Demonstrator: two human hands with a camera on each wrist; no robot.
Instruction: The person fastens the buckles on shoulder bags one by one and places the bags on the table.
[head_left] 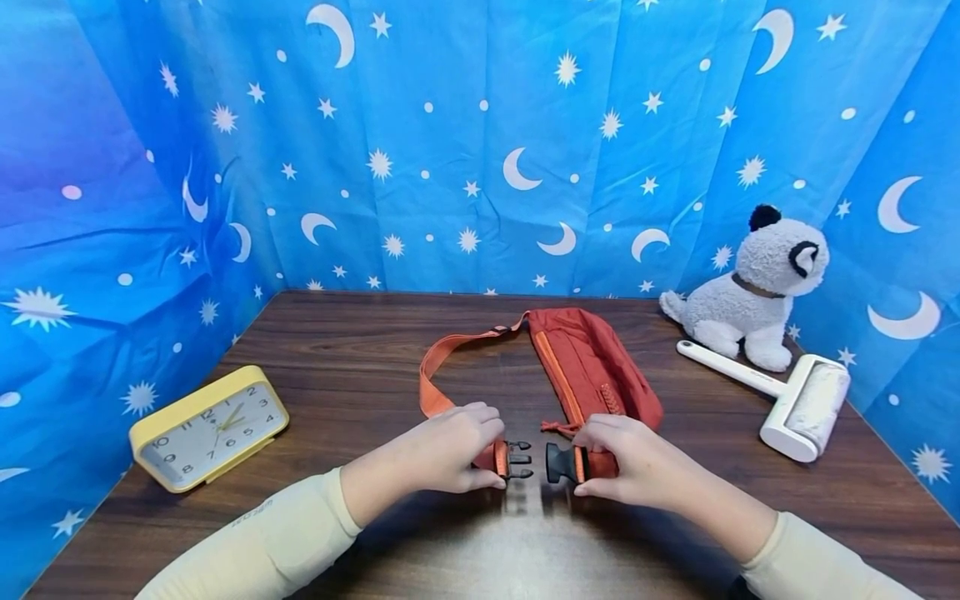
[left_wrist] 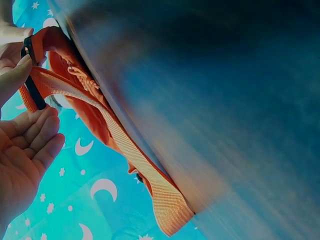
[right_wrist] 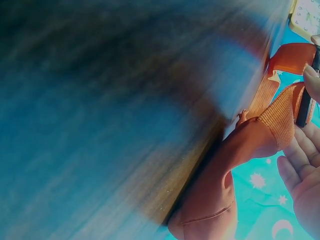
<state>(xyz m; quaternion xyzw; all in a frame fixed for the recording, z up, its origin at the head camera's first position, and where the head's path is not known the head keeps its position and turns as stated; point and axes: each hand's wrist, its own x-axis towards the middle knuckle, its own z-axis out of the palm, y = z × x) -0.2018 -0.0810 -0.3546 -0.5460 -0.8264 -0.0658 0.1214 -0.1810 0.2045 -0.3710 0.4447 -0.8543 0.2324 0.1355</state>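
A red waist bag (head_left: 592, 362) with an orange zip lies on the dark wooden table, its orange strap (head_left: 442, 367) looping round to the left. My left hand (head_left: 457, 450) pinches the black pronged half of the buckle (head_left: 519, 460) where the strap threads through it. Facing it, the socket half of the buckle (head_left: 561, 463) is pinched by my right hand (head_left: 630, 458). A small gap separates the two halves, prongs pointing at the socket. In the left wrist view the webbing (left_wrist: 120, 132) trails from the left hand's fingers.
To the left stands a yellow alarm clock (head_left: 210, 429). On the right are a white lint roller (head_left: 806, 408) and, behind it, a grey plush dog (head_left: 750, 287). Blue cloth (head_left: 450, 208) with moons and stars hangs around the table's back and sides.
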